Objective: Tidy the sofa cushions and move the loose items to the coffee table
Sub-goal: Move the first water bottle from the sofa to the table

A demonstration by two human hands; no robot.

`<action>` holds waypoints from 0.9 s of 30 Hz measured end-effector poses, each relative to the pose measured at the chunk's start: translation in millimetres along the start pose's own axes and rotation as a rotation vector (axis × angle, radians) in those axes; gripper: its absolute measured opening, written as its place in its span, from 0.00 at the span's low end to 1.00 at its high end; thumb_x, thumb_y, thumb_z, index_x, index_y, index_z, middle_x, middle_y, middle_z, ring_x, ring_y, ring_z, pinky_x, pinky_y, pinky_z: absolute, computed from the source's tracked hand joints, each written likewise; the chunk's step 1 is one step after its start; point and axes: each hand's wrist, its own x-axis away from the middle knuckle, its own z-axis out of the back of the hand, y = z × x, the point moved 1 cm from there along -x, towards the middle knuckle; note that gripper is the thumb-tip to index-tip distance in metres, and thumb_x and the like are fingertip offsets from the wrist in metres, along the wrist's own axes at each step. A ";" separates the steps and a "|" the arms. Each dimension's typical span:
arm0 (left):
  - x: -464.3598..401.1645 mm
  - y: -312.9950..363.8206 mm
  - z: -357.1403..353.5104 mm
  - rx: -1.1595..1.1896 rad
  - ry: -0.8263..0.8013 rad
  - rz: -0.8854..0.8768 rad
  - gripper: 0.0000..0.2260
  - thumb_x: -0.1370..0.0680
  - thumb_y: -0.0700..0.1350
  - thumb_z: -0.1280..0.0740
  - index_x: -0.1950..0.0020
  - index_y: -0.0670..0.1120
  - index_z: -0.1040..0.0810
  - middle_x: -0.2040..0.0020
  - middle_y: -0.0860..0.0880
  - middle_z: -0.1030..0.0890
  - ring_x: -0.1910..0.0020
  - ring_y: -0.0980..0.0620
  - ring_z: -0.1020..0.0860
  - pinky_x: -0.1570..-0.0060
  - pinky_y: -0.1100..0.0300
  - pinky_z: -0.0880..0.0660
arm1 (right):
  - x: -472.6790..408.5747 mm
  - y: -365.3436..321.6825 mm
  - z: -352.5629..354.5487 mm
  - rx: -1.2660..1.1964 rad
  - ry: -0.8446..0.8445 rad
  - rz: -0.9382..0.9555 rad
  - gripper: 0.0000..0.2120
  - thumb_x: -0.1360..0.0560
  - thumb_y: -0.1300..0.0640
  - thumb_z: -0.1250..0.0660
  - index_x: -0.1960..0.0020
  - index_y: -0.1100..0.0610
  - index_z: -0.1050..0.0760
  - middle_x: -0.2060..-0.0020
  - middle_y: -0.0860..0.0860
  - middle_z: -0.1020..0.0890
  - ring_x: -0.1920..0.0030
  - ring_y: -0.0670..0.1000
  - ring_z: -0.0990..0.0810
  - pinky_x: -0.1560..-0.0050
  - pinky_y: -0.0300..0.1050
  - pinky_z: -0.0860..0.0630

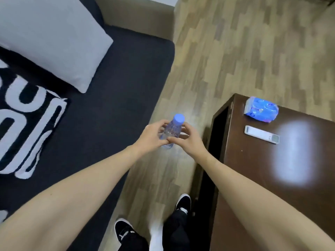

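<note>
A clear plastic water bottle (pixel 173 128) with a blue cap is upright in the air over the floor, between the sofa and the coffee table. My left hand (pixel 151 135) grips its left side and my right hand (pixel 188 140) grips its right side, fingers wrapped around the body. The dark sofa seat (pixel 112 105) lies to the left, with a grey cushion (pixel 49 37) leaning at its back and a black-and-white lettered cushion (pixel 23 127) lying flat. The brown coffee table (pixel 253 169) stands to the right.
On the coffee table lie a blue tissue pack (pixel 261 109) and a white remote control (pixel 262 134). A strip of wood floor (pixel 235 51) runs between sofa and table. My feet in black shoes (pixel 183 201) stand on it.
</note>
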 end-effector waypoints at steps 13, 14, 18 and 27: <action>-113.4 125.5 -289.4 -0.081 -0.371 -0.074 0.24 0.33 0.37 0.32 0.37 0.50 0.23 0.45 0.47 0.18 0.51 0.46 0.17 0.55 0.47 0.17 | 72.3 115.9 266.3 0.135 0.589 -0.131 0.23 0.36 0.55 0.20 0.43 0.50 0.23 0.51 0.43 0.16 0.50 0.31 0.22 0.53 0.23 0.30; -115.7 130.1 -305.8 -0.072 -0.375 -0.054 0.24 0.33 0.37 0.32 0.37 0.49 0.23 0.46 0.48 0.18 0.51 0.47 0.17 0.53 0.52 0.18 | 75.1 124.2 278.4 0.127 0.612 -0.145 0.24 0.36 0.54 0.20 0.42 0.50 0.23 0.50 0.43 0.16 0.50 0.32 0.21 0.53 0.23 0.30; -128.2 139.3 -346.3 -0.135 -0.412 -0.039 0.26 0.29 0.34 0.30 0.32 0.47 0.26 0.38 0.47 0.19 0.47 0.53 0.22 0.49 0.63 0.25 | 78.5 146.9 307.6 0.083 0.661 -0.183 0.24 0.35 0.56 0.20 0.42 0.47 0.25 0.49 0.43 0.17 0.48 0.36 0.20 0.55 0.22 0.29; -138.4 149.0 -369.9 -0.218 -0.425 -0.057 0.27 0.28 0.34 0.30 0.29 0.44 0.29 0.34 0.43 0.22 0.37 0.43 0.23 0.35 0.47 0.26 | 70.4 163.8 328.1 0.098 0.680 -0.231 0.26 0.34 0.56 0.20 0.41 0.46 0.28 0.47 0.43 0.20 0.49 0.41 0.22 0.59 0.17 0.32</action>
